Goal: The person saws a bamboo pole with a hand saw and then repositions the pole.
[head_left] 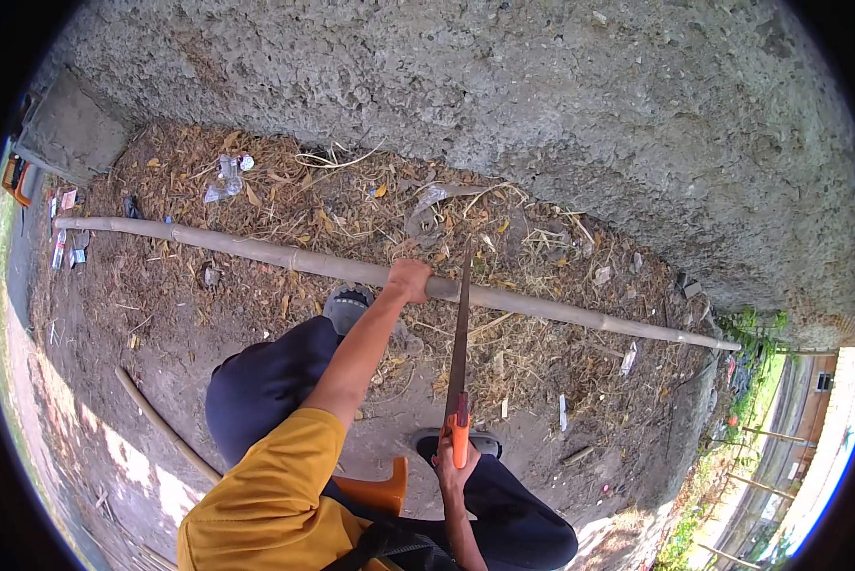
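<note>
A long bamboo pole point(561, 310) lies across the view from far left to right, above ground strewn with dry leaves. My left hand point(410, 279) is wrapped round the pole near its middle. In my right hand point(450, 464) is a handsaw point(460, 354), gripped by its orange handle. The blade points away from me and crosses the pole just right of my left hand; whether its teeth have entered the bamboo I cannot tell. My left shoe point(348, 305) is close beside the pole.
A rough concrete wall point(561, 105) runs along the far side. An orange plastic seat point(375, 490) shows beneath me. A shorter bamboo piece point(166, 423) lies at the left. A clear plastic bottle point(228, 178) and other litter sit among the leaves; green plants point(756, 352) grow at the right.
</note>
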A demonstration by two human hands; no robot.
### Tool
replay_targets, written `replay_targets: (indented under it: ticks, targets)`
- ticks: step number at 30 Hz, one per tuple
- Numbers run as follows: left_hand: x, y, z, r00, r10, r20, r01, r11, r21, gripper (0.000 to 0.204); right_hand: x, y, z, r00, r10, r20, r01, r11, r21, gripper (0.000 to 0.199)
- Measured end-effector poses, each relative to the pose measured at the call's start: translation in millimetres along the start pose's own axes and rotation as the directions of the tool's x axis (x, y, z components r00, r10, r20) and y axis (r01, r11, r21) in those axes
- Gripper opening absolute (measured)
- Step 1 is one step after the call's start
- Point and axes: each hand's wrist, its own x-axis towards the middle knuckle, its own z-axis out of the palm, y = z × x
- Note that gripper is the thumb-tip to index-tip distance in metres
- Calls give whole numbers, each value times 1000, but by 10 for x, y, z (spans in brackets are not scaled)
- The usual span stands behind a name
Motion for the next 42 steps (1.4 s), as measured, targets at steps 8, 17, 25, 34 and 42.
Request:
replay_targets:
  ticks: [8,17,25,34,42]
  targets:
    - [10,3,29,999,15,-34,-15,1000,-9,44,8,195,-62,979,-195,67,198,979,-53,18]
    - [-1,24,10,1000,-2,-15,2,1000,27,37,221,82,192,963,-270,7,270,963,5,16]
    - [12,-37,37,1000,3,-11,-3,1000,22,41,-13,99,84,978,-205,33,207,961,-183,15]
    - [21,5,25,999,10,-34,-10,1000,9,44,340,346,234,978,-196,69,203,974,-104,20]
    - [-4,43,29,1000,6,-29,-5,999,32,36,327,373,288,961,-275,23,270,954,131,17]
